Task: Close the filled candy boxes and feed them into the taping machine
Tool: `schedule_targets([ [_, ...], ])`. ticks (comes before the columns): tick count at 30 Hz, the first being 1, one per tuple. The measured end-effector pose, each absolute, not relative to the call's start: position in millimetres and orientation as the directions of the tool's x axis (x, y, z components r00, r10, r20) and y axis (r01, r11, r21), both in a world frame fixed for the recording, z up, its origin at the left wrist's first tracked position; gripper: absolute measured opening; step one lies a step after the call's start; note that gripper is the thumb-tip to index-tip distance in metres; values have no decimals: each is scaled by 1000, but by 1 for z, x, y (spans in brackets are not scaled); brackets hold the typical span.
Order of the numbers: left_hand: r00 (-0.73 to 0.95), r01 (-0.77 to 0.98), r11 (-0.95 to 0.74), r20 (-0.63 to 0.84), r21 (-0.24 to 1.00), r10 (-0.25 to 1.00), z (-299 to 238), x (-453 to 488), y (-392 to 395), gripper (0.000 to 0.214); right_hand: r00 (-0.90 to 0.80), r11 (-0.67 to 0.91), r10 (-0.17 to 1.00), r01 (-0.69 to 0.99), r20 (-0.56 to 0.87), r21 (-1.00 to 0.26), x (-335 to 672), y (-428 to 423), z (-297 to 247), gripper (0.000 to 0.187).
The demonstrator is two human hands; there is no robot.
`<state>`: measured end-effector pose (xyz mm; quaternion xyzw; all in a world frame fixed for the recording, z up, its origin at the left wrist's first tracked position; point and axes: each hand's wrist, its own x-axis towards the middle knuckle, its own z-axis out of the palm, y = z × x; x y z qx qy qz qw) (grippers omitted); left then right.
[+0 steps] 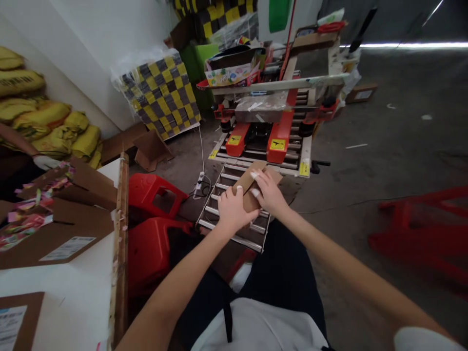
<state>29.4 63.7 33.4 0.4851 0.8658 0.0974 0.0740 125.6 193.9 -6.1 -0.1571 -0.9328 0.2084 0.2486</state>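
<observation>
The left hand (234, 210) curls its grip over the cardboard box (247, 181), the right hand (269, 194) lies open-fingered on its flap; best held square on the rollers (214, 210), facing the sealer (278, 141) at 12 o'clock.

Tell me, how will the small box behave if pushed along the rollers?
It probably glides easily: the box sits on metal rollers. It looks light, being small under the left hand. One flap stands raised by the right hand, so it may spring open.

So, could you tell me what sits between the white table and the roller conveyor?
Two red plastic stools stand there, as the head view shows.
</observation>
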Motion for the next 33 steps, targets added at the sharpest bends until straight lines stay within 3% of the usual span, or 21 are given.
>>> schedule_targets([
  [2, -574, 789, 566, -39, 239, 818, 35, 41, 65, 73, -821, 824, 451, 232, 351, -517, 127, 172, -9, 49],
  [4, -570, 783, 573, -90, 240, 817, 40, 43, 63, 65, -846, 824, 434, 233, 309, -517, 130, 153, -10, 56],
  [9, -354, 815, 477, -367, 329, 860, 60, 21, 46, 90, -924, 889, 294, 170, 245, -426, 133, 150, -6, 88],
  [11, -320, 779, 483, -408, 400, 855, 62, 14, 40, 94, -956, 913, 207, 113, 206, -393, 129, 161, -4, 99],
  [16, -340, 521, 436, -291, 734, 894, 42, 9, 36, 88, -983, 949, 23, -36, 182, -315, 118, 199, -14, 112],
  [18, -415, 355, 371, -211, 858, 885, 31, 7, 34, 77, -980, 953, 67, 8, 185, -302, 107, 226, -26, 106],
  [21, -566, 210, 324, -155, 922, 809, 21, -4, 22, 65, -961, 932, 202, 129, 188, -338, 76, 292, -46, 93],
  [24, -707, 280, 348, -53, 895, 705, 21, -26, -11, 55, -939, 887, 294, 198, 179, -416, 37, 366, -60, 90],
  [27, -842, 422, 448, 158, 788, 516, 29, -67, -67, 42, -906, 885, 303, 152, 297, -440, 14, 401, -62, 95],
  [30, -898, 434, 634, 359, 640, 253, 48, -122, -139, 30, -869, 924, 289, 144, 401, -353, 22, 369, -59, 85],
  [33, -883, 250, 864, 469, 437, 18, 71, -177, -209, 37, -869, 927, 283, 140, 407, -348, 53, 293, -71, 65],
])
